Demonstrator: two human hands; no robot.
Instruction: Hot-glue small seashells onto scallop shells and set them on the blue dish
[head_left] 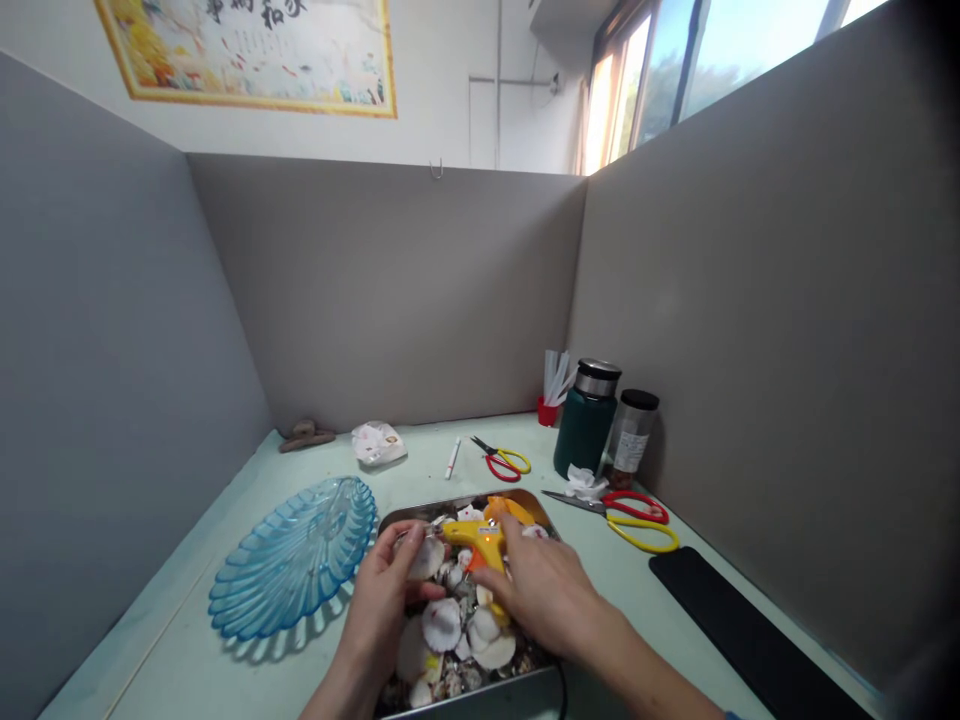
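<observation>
**Right hand blocks the view!**

And the right hand (pixel 551 585) covers part of the yellow glue gun (pixel 486 540), whose label is too small to read! Over at the left hand (pixel 384 590), fingers mask the edge of a pale shell (pixel 427 560). Bottom edge slices both forearms (pixel 649 670), the black cord (pixel 562 690), the black strip (pixel 750 630)! Up top, the framed picture (pixel 262 60) is cropped; the jar label (pixel 630 452)? Unreadable!

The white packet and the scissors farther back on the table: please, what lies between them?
In the head view, a slim white pen-like stick lies between the white packet and the farther scissors, touching neither.
</observation>
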